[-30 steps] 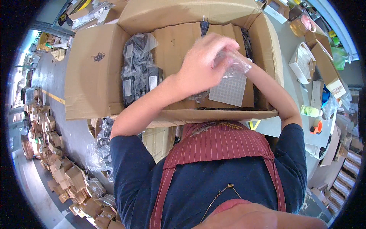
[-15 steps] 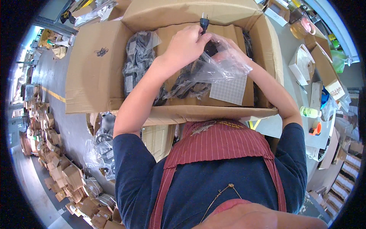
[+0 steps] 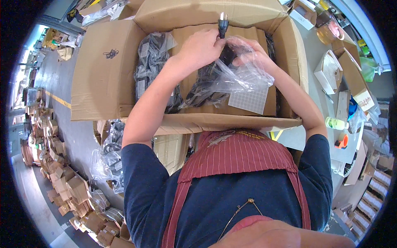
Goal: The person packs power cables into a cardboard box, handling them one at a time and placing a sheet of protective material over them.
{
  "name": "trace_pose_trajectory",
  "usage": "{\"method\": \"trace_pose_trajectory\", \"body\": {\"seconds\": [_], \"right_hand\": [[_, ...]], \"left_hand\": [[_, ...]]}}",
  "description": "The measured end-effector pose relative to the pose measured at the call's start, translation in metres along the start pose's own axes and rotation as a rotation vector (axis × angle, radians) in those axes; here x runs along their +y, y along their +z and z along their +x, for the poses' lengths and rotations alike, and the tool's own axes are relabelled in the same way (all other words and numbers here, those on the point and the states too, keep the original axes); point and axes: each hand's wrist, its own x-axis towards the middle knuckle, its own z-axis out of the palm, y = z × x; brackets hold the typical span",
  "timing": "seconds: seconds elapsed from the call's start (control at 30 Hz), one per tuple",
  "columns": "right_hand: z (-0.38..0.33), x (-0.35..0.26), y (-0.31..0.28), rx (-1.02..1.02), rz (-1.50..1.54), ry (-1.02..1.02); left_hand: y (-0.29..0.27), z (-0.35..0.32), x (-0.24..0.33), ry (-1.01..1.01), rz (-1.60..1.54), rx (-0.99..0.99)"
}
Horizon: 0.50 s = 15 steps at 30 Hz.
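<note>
Over a large open cardboard box (image 3: pixel 136 118), my left hand (image 3: pixel 202 48) grips a black power cord just below its plug (image 3: pixel 223 27), whose metal prongs point away from me. My right hand (image 3: pixel 248 51) is closed on a clear plastic bag (image 3: pixel 242 76) close by on the right. Black cord or device parts show through the bag, but their exact shape is blurred by the film. Beneath the bag a white sheet of small round stickers (image 3: pixel 250 99) rests on a cardboard layer (image 3: pixel 198 108). Bagged black cords (image 3: pixel 152 68) fill the box's left side.
Right of the box, a grey table holds a small white box (image 3: pixel 328 72), an orange tape dispenser (image 3: pixel 342 141) and a green-labelled bottle (image 3: pixel 336 122). Many cardboard boxes (image 3: pixel 78 186) are piled on the floor at left. More bagged cords (image 3: pixel 109 159) sit below the box's left flap.
My right hand has shifted up and its fingers now show more plainly at the bag. The plug has tilted slightly, while my left hand keeps its hold.
</note>
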Motion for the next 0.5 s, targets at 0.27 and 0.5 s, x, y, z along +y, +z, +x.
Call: {"method": "trace_pose_trajectory", "body": {"seconds": [0.27,0.5], "right_hand": [[0.002,0.004,-0.007,-0.008,-0.06,0.019],[0.008,0.023,-0.017,-0.012,0.023,-0.04]], "left_hand": [[0.001,0.0,0.01,0.104,-0.073,0.096],[0.009,0.001,0.01,0.019,-0.5,0.198]]}}
